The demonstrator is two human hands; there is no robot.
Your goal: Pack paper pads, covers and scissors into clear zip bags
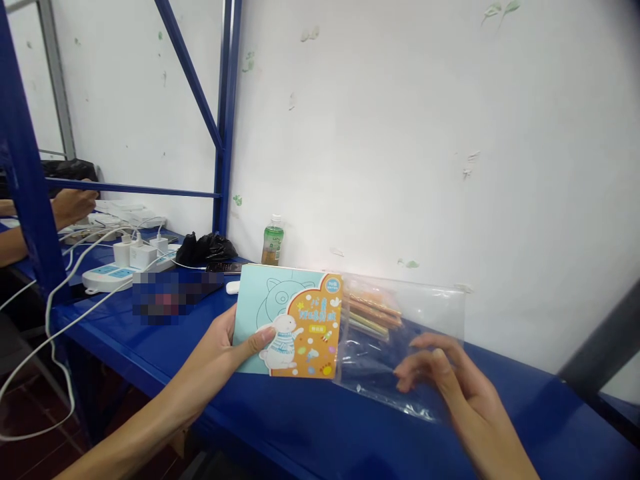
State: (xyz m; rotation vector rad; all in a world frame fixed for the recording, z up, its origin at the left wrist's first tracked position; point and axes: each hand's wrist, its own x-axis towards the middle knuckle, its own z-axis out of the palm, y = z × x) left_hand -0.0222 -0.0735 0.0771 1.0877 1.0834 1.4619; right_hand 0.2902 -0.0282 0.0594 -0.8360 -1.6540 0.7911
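My left hand (pixel 237 343) grips a small children's drawing book (pixel 313 333), with its thumb across the front. A white rabbit shows on the orange part of the cover, and the pale blue part has a line drawing of an animal. From behind the book's right edge stretches a clear plastic bag (pixel 415 373). Inside it lie several thin orange and gold sticks (pixel 373 315), whose kind I cannot make out. My right hand (pixel 455 380) is over the bag's right part, fingers curved and apart, with nothing visible between them.
On the blue table (pixel 280 420) at the left are a power strip (pixel 107 277) with white plugs and loose cables, a black plastic bag (pixel 207 248) and a green-labelled bottle (pixel 273 241). A blue metal frame (pixel 227 120) rises there. Another person's hand (pixel 75 205) is beyond it.
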